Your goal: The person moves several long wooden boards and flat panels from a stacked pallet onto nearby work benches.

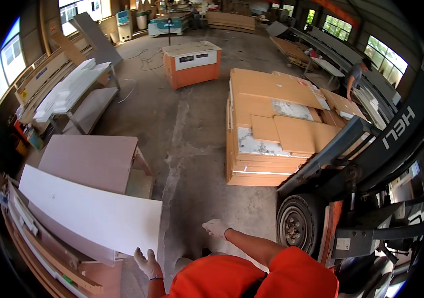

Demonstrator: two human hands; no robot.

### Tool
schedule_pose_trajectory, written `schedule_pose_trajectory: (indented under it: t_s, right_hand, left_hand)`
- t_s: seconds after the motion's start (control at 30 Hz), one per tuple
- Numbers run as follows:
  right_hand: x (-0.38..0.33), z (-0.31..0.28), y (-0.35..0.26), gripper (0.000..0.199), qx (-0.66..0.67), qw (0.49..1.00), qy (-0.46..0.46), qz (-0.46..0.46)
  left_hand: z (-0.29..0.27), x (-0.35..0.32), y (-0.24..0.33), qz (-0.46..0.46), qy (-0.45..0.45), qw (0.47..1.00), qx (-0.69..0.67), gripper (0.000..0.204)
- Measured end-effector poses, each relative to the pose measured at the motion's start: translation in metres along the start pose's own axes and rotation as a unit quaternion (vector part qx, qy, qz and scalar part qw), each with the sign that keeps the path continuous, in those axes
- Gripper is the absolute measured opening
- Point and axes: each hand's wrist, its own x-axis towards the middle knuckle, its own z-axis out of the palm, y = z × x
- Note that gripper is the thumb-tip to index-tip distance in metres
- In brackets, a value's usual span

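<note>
My left hand (148,264), in a pale work glove, has its fingers spread and holds nothing. It is beside the near right corner of a long white board (92,206); whether it touches the edge I cannot tell. The white board lies across a stand with a pinkish-brown panel top (90,161). Out over the concrete floor, my right hand (216,228), also gloved, is loosely bent with nothing visible in it. Red fabric covers my body and upper right arm.
A tall stack of orange-brown boards (261,171) stands ahead on the right, beside a forklift (361,184) with a black wheel (296,223). An orange cabinet (194,74) is farther off. White panels (73,89) lie on a left-hand table. A co-worker (355,79) bends at the far right.
</note>
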Motion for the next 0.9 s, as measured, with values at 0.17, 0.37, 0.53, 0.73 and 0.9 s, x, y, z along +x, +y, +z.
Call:
schedule_pose_trajectory:
  t_s: [0.17, 0.37, 0.53, 0.73, 0.9]
  right_hand:
    - [0.037, -0.081, -0.004, 0.026, 0.286, 0.958, -0.017, 0.011]
    - [0.062, -0.2, -0.017, 0.026, 0.307, 0.916, 0.257, 0.037]
    - [0.024, -0.249, -0.052, 0.033, 0.371, 0.865, 0.337, 0.025]
    - [0.053, -0.333, -0.032, 0.046, 0.505, 0.773, 0.382, 0.042]
    - [0.093, -0.454, -0.019, 0.06, 0.57, 0.714, 0.407, -0.011]
  left_hand:
    - [0.095, 0.079, 0.024, 0.028, -0.103, 0.994, 0.035, 0.062]
    - [0.206, 0.178, 0.059, -0.021, -0.172, 0.984, -0.029, 0.062]
    - [0.327, 0.229, 0.105, -0.018, -0.291, 0.954, -0.065, 0.057]
    - [0.498, 0.221, 0.193, 0.041, -0.427, 0.9, -0.084, 0.052]
    - [0.621, 0.159, 0.233, 0.013, -0.519, 0.852, -0.069, 0.048]
